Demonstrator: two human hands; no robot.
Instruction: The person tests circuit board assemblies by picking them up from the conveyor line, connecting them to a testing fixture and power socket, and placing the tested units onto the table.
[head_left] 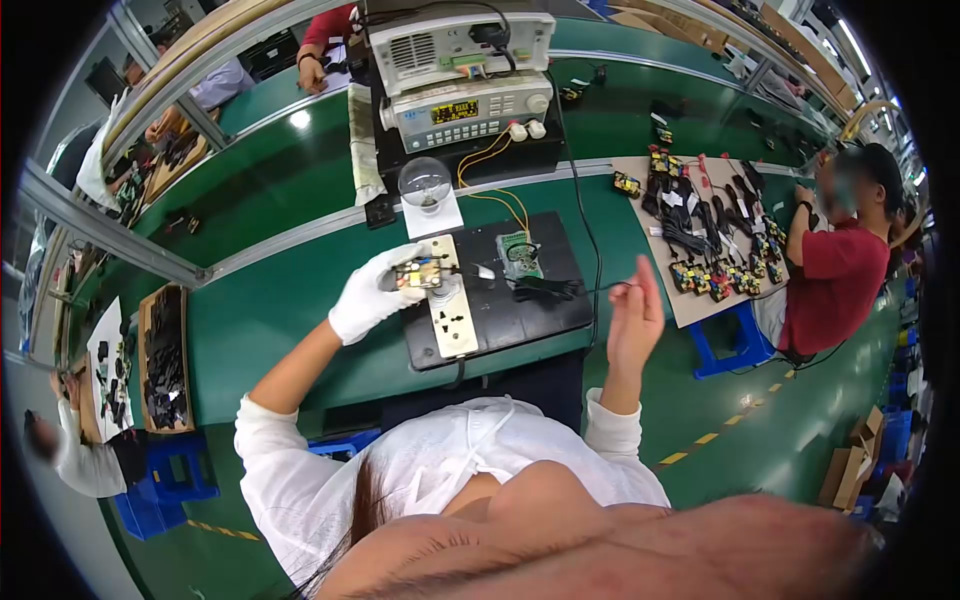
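Note:
My left hand (372,293), in a white glove, is closed on a small circuit board (420,273) with yellow and black parts, above the upper part of a white power strip (453,318). The strip lies on a black board (520,325). To the right, my bare right hand (636,318) is raised with its index finger pointing up. Its thumb and other fingers are bent together near a black cable (548,289); whether they grip it is too small to tell. A green circuit board (519,256) lies near the cable on the black board.
Behind stand a bench instrument (470,112) with orange wires and a glass bulb (428,186). At right, a cardboard sheet (672,290) holds several boards and cables beside a seated person in red (842,270). A tray of black parts (150,360) is at left.

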